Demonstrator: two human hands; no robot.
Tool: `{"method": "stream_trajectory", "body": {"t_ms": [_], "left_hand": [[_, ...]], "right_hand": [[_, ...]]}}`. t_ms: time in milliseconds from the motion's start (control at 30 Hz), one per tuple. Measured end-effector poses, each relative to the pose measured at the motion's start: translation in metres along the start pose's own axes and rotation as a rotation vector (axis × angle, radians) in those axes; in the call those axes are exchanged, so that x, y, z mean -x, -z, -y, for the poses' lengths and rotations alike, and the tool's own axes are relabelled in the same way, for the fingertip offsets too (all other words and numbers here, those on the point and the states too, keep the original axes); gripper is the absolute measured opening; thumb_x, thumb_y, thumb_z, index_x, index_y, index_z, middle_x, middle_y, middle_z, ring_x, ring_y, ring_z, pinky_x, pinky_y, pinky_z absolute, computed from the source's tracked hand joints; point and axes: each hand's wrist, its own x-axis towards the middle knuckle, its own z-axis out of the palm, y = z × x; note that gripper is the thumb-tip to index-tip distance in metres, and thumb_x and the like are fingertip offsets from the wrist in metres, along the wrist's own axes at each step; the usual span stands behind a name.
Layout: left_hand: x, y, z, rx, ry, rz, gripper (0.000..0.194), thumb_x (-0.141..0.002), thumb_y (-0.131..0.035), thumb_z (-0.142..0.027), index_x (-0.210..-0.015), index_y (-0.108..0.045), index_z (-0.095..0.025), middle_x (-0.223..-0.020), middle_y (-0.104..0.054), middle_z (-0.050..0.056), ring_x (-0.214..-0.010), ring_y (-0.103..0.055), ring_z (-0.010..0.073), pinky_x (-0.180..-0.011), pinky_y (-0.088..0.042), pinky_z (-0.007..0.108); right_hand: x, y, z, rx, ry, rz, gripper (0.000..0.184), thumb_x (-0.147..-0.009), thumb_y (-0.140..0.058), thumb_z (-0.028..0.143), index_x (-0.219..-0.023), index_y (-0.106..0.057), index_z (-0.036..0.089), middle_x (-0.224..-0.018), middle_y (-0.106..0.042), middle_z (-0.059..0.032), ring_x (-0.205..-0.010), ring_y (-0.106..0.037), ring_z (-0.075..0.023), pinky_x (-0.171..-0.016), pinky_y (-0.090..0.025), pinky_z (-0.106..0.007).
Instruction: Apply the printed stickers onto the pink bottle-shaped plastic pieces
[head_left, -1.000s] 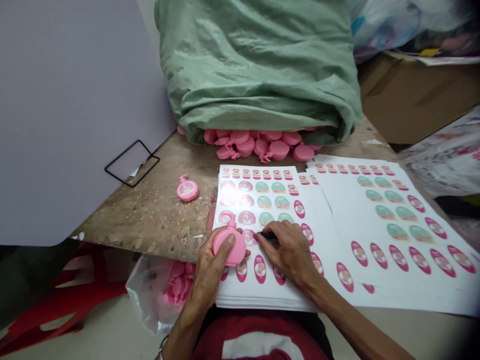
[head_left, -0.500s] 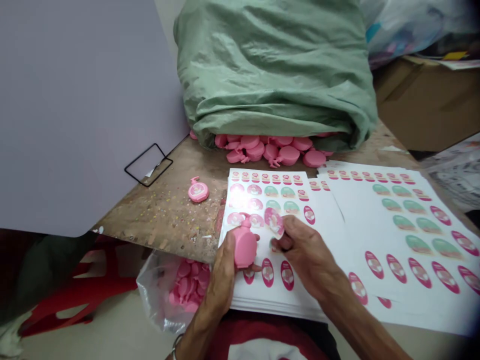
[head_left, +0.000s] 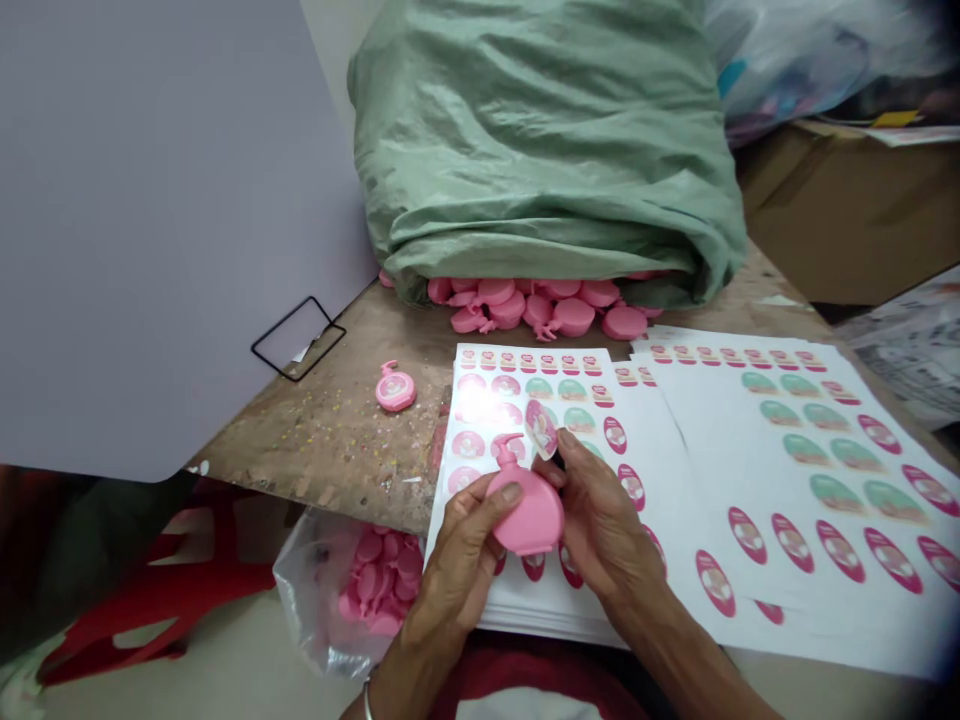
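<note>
Between thumb and fingers, my left hand (head_left: pixel 466 535) grips a small pink toy pump bottle (head_left: pixel 529 510), its plain flat face toward me and its spout upward. My right hand (head_left: pixel 600 510) pinches a peeled round pink sticker (head_left: pixel 541 428) by its edge, just above the bottle's upper right; its fingers are close to the bottle's side. Both hands are over a stack of printed sticker sheets (head_left: pixel 469 590). On the table to the left lies another pink pump bottle (head_left: pixel 395 390) with a round sticker on its face.
A green sack (head_left: pixel 547 150) stands at the back, pink bottles (head_left: pixel 574 317) spilling from its mouth. More sticker sheets (head_left: pixel 697 470) spread right. Below the table's left edge hangs a clear bag (head_left: pixel 300 590) of pink pieces. A black wire frame (head_left: pixel 300 340) lies left; a cardboard box (head_left: pixel 840 210) sits behind.
My left hand has turned the bottle so its broad face shows, and shifted it right. My right hand has moved in close beside it, with the sticker now tilted more edge-on.
</note>
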Motion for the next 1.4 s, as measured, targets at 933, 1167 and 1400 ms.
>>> {"method": "stream_trajectory", "body": {"t_ms": [933, 1167, 1400], "left_hand": [[-0.007, -0.001, -0.016, 0.075, 0.144, -0.078, 0.036, -0.088, -0.061, -0.039, -0.116, -0.066, -0.018, -0.117, -0.067, 0.012, -0.090, -0.069, 0.0238, -0.065, -0.063, 0.036], [-0.007, -0.002, -0.014, 0.063, 0.129, -0.060, 0.037, -0.091, -0.057, -0.037, -0.120, -0.064, -0.016, -0.114, -0.068, 0.012, -0.090, -0.069, 0.0226, -0.064, -0.062, 0.031], [-0.007, 0.000, -0.013, 0.052, 0.094, -0.092, 0.035, -0.088, -0.061, -0.038, -0.116, -0.066, -0.018, -0.112, -0.068, 0.011, -0.084, -0.070, 0.0201, -0.064, -0.062, 0.031]], "right_hand": [[-0.010, 0.032, 0.034, 0.967, 0.238, 0.210, 0.027, -0.076, -0.070, 0.047, -0.090, -0.079, 0.026, -0.083, -0.076, -0.0027, -0.077, -0.069, -0.0226, -0.073, -0.057, -0.035], [-0.009, 0.033, 0.029, 0.983, 0.208, 0.187, 0.028, -0.076, -0.071, 0.047, -0.092, -0.079, 0.026, -0.088, -0.077, -0.0032, -0.083, -0.070, -0.0229, -0.075, -0.057, -0.033], [-0.009, 0.033, 0.028, 0.973, 0.198, 0.183, 0.029, -0.075, -0.072, 0.047, -0.092, -0.079, 0.025, -0.089, -0.077, -0.0035, -0.080, -0.070, -0.0224, -0.068, -0.057, -0.032]]}}
